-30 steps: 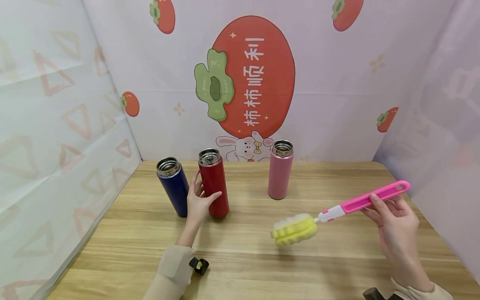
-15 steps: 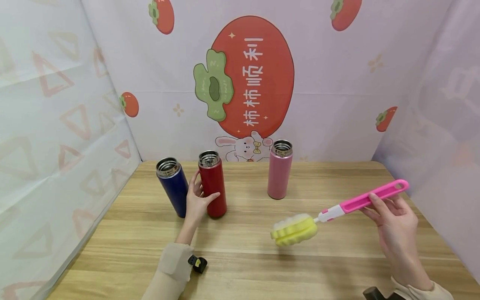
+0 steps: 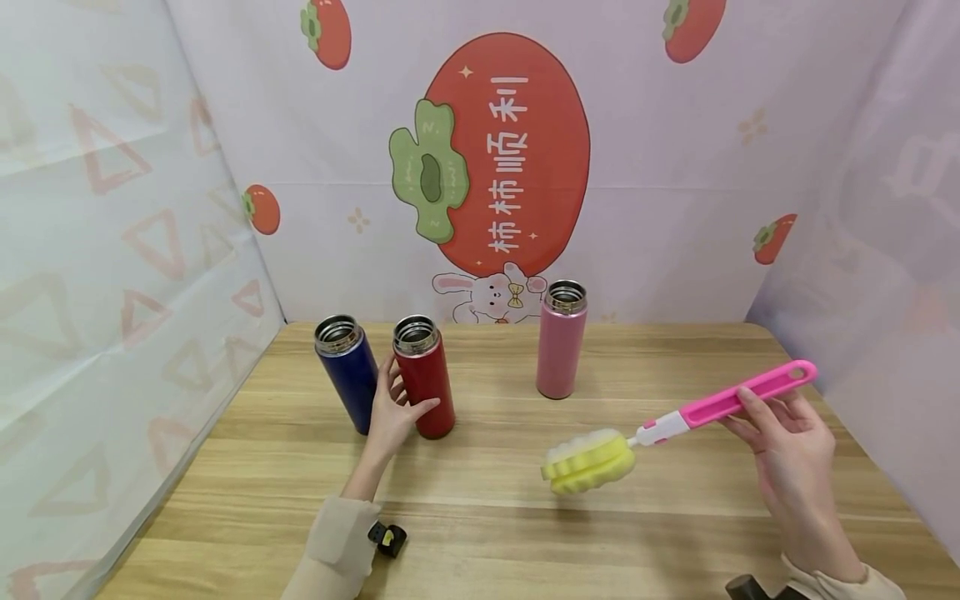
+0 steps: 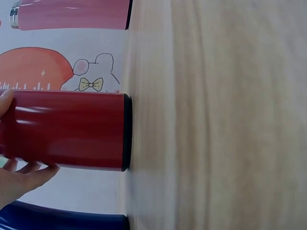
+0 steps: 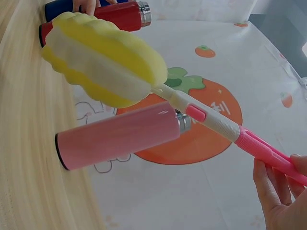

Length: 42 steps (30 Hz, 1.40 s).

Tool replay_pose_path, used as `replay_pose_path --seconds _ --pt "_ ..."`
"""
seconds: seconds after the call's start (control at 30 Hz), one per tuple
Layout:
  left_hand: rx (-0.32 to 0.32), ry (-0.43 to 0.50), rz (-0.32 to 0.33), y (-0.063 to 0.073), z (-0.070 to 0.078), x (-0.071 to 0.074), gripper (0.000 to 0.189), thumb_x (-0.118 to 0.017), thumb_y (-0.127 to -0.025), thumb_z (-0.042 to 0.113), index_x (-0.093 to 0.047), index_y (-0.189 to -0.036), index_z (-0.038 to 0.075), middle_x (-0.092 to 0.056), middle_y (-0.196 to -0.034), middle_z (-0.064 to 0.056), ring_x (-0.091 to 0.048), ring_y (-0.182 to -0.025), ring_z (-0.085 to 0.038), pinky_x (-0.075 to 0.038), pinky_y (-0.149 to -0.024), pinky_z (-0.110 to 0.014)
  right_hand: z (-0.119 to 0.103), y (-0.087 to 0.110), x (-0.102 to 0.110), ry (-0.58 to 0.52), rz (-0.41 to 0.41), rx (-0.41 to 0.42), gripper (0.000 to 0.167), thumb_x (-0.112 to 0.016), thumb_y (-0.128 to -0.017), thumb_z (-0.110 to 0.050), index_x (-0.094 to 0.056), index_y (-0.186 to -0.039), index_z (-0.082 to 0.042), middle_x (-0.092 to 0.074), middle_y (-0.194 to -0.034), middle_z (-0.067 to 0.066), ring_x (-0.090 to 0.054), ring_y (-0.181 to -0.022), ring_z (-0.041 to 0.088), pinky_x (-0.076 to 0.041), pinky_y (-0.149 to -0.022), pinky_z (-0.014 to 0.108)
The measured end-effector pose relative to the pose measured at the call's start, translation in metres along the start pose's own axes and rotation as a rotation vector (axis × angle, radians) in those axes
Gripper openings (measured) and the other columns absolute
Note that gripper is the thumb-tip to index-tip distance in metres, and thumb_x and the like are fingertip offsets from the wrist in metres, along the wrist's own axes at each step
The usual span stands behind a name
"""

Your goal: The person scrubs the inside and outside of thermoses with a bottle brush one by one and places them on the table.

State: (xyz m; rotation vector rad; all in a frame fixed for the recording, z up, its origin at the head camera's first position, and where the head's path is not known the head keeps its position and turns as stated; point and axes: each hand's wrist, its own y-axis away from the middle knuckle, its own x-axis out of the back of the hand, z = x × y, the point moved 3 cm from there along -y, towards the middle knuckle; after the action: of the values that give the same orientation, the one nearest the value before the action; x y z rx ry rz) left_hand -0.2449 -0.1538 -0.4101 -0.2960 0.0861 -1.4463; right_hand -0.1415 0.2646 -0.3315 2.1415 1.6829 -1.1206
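Note:
My left hand (image 3: 393,410) grips a red thermos bottle (image 3: 431,385) from its left side, thumb across the front. The bottle is upright and lidless, its steel mouth facing up; in the left wrist view its black base (image 4: 127,132) is at the tabletop. Close by on the left stands an open blue thermos bottle (image 3: 349,379), partly behind the fingers. My right hand (image 3: 797,446) holds a bottle brush by its pink handle (image 3: 731,402). The brush's yellow-and-white sponge head (image 5: 105,60) hangs above the table, pointing left.
An open pink thermos bottle (image 3: 559,346) stands farther back, between the red bottle and the brush. Printed cloth walls (image 3: 645,225) close off the back and both sides of the wooden table (image 3: 487,542).
Over the last second the red bottle has come down slightly, its mouth now lower in the head view, and my left hand has lowered with it. My right hand and the brush stay nearly still.

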Motion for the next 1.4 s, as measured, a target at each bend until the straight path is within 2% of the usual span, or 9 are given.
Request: replay_pose_path --seconds 0.23,0.37,0.7,0.93,1.07,1.2,1.4 --pt "0.011 -0.004 -0.01 0.002 0.001 0.0 0.095 -0.074 -0.065 -0.003 -0.016 -0.14 0.012 -0.037 -0.127 -0.018 -0.045 -0.112 -0.034 -0.035 -0.094 -0.044 0.0 0.0 0.0 -0.021 -0.009 0.0 0.018 -0.047 -0.082 0.017 -0.055 -0.093 0.007 -0.063 -0.078 0.015 -0.065 -0.07 0.022 -0.05 -0.064 0.033" --pt "0.003 0.015 0.004 0.005 0.003 0.002 0.091 -0.073 -0.067 -0.001 -0.018 -0.139 0.01 -0.037 -0.126 -0.019 -0.044 -0.113 -0.034 -0.033 -0.096 -0.043 0.0 0.0 0.0 -0.027 -0.011 0.002 0.018 -0.046 -0.082 0.017 -0.055 -0.094 0.007 -0.063 -0.079 0.015 -0.065 -0.07 0.022 -0.049 -0.064 0.034" --pt "-0.066 0.055 0.057 0.014 0.007 0.006 0.077 -0.066 -0.072 -0.007 -0.024 -0.136 0.0 -0.037 -0.128 -0.025 -0.04 -0.115 -0.036 -0.029 -0.097 -0.047 -0.003 -0.001 0.003 -0.04 -0.021 0.0 0.02 -0.045 -0.082 0.017 -0.055 -0.096 0.008 -0.063 -0.08 0.016 -0.065 -0.071 0.023 -0.05 -0.065 0.034" --pt "-0.08 -0.001 0.066 0.019 0.01 0.015 0.066 -0.066 -0.075 -0.002 -0.034 -0.132 0.003 -0.044 -0.124 -0.021 -0.043 -0.112 -0.035 -0.032 -0.092 -0.051 -0.003 0.0 0.005 -0.056 -0.021 0.001 0.02 -0.044 -0.082 0.018 -0.055 -0.095 0.008 -0.063 -0.08 0.016 -0.065 -0.071 0.023 -0.049 -0.065 0.035" --pt "-0.104 0.004 0.09 0.025 0.02 0.022 0.06 -0.065 -0.075 -0.002 -0.038 -0.129 0.002 -0.047 -0.121 -0.02 -0.044 -0.111 -0.035 -0.038 -0.09 -0.035 -0.005 -0.001 0.005 -0.049 -0.026 0.01 0.02 -0.044 -0.082 0.018 -0.055 -0.095 0.008 -0.063 -0.08 0.016 -0.065 -0.071 0.023 -0.049 -0.065 0.035" --pt "-0.162 0.034 0.107 0.033 0.036 0.023 0.055 -0.063 -0.076 -0.006 -0.04 -0.125 -0.003 -0.047 -0.12 -0.022 -0.045 -0.109 -0.035 -0.039 -0.086 -0.018 -0.006 -0.002 0.005 -0.056 -0.035 0.022 0.02 -0.042 -0.082 0.019 -0.054 -0.094 0.008 -0.063 -0.08 0.016 -0.065 -0.071 0.024 -0.049 -0.066 0.035" --pt "-0.276 0.063 0.075 0.045 0.059 0.013 0.046 -0.061 -0.076 -0.008 -0.045 -0.119 -0.006 -0.052 -0.114 -0.023 -0.051 -0.103 -0.027 -0.042 -0.086 -0.022 -0.009 -0.003 0.01 -0.088 -0.03 0.024 0.02 -0.041 -0.082 0.02 -0.054 -0.093 0.009 -0.063 -0.079 0.018 -0.064 -0.07 0.025 -0.049 -0.066 0.037"
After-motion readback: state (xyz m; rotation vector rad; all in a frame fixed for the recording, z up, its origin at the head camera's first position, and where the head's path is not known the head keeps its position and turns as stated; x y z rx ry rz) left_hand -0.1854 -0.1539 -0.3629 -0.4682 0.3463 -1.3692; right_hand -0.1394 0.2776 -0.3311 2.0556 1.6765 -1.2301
